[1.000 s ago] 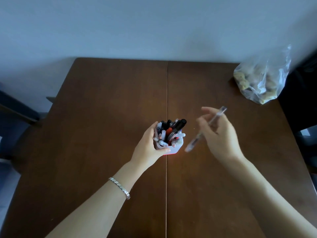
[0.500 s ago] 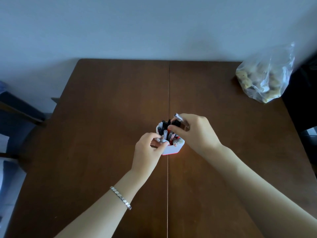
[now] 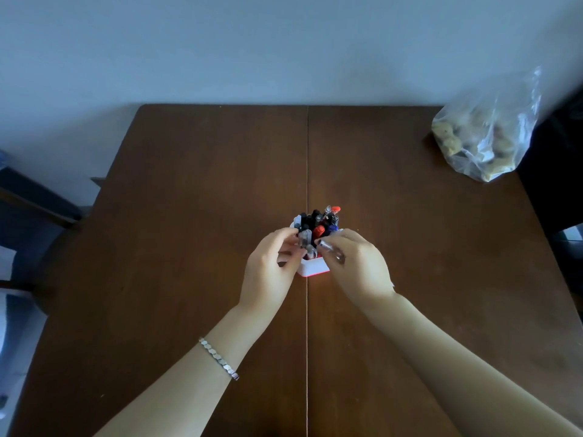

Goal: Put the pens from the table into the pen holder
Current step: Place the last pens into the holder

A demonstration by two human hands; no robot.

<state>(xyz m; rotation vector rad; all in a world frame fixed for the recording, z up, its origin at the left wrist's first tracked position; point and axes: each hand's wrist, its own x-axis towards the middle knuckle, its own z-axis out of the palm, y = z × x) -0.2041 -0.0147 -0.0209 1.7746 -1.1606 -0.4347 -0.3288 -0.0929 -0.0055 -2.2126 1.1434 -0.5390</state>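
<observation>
A small white pen holder (image 3: 313, 268) with a red base stands mid-table on the seam, packed with several black, red, blue and clear pens (image 3: 318, 223). My left hand (image 3: 271, 267) curls against the holder's left side, fingertips pinching pens at its rim. My right hand (image 3: 356, 267) sits at the holder's right side and grips a clear pen (image 3: 330, 250), whose tip points into the bundle. No loose pens lie on the visible table.
The brown wooden table (image 3: 176, 247) has a seam down its middle. A clear plastic bag (image 3: 482, 134) of lumpy food sits at the far right corner. A dark chair (image 3: 28, 203) stands off the left edge; a wall lies behind.
My right hand brought the clear pen from the right of the holder down over it, then shifted to its near right side. My left hand stayed on the holder, fingers moving onto the pens.
</observation>
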